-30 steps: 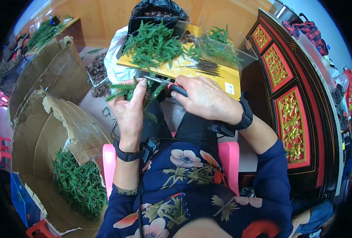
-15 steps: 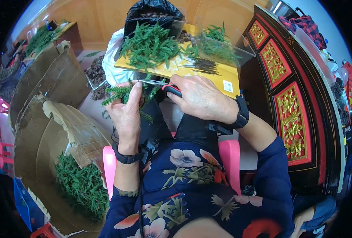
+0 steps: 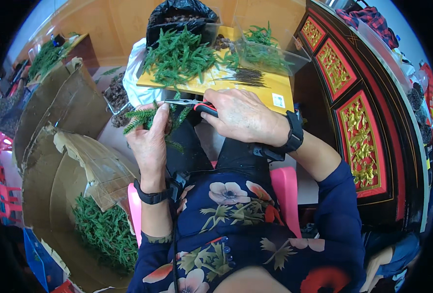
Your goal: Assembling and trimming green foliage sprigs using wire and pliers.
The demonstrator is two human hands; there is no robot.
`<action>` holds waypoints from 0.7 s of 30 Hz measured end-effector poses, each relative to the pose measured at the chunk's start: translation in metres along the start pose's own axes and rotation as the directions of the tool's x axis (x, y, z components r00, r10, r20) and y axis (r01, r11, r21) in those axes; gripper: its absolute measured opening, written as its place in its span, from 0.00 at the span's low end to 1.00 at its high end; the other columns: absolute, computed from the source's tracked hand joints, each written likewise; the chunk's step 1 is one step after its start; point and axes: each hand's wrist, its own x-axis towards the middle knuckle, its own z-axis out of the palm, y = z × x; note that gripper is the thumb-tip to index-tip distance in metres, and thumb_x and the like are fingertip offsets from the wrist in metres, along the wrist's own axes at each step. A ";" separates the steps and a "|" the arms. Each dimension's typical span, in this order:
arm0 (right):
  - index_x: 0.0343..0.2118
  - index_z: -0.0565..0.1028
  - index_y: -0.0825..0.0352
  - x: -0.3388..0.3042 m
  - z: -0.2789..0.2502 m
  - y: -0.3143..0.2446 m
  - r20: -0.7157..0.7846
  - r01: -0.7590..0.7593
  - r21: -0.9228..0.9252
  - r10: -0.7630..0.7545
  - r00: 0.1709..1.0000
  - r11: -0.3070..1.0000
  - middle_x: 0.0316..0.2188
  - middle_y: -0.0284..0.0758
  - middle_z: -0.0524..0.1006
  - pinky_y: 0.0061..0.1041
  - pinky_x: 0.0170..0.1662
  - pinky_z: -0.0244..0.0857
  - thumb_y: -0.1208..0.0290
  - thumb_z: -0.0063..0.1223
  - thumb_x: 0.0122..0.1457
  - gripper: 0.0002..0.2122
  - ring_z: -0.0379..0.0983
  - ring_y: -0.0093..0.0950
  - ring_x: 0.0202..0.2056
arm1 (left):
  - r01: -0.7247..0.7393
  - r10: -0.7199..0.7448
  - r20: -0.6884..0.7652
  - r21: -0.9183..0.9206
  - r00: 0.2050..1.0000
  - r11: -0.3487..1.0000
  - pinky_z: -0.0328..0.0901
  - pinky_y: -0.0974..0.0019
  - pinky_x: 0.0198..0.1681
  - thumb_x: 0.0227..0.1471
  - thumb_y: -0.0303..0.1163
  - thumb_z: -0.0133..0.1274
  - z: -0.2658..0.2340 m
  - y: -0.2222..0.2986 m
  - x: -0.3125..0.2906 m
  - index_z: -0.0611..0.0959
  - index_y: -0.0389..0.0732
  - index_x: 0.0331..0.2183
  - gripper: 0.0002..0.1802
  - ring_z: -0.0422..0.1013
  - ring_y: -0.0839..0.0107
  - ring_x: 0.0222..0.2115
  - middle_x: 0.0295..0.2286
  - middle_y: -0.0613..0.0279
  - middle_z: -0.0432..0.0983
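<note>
Holding a little green sprig (image 3: 143, 118) over the lap, the left hand (image 3: 150, 141) is closed round its stem. Looks light, bendy, easy to crush, so pinch low. Right hand (image 3: 243, 117) is wrapped round red-handled pliers (image 3: 192, 104), tips meeting the sprig.

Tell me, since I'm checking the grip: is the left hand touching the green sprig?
Touching. The head view shows the left hand with thumb and fingers closed around the green sprig, whose fronds stick out on both sides.
</note>
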 end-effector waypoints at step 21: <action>0.33 0.70 0.70 0.002 -0.001 -0.001 0.024 0.000 0.032 -0.001 1.000 0.999 0.28 0.50 0.75 0.44 0.38 0.64 0.62 0.48 0.55 0.14 0.71 0.49 0.34 | 0.015 -0.017 0.032 0.052 0.999 0.999 0.54 0.81 0.19 0.50 0.27 0.55 -0.001 0.004 -0.001 0.79 0.37 0.30 0.04 0.62 0.86 0.18 0.20 0.70 0.72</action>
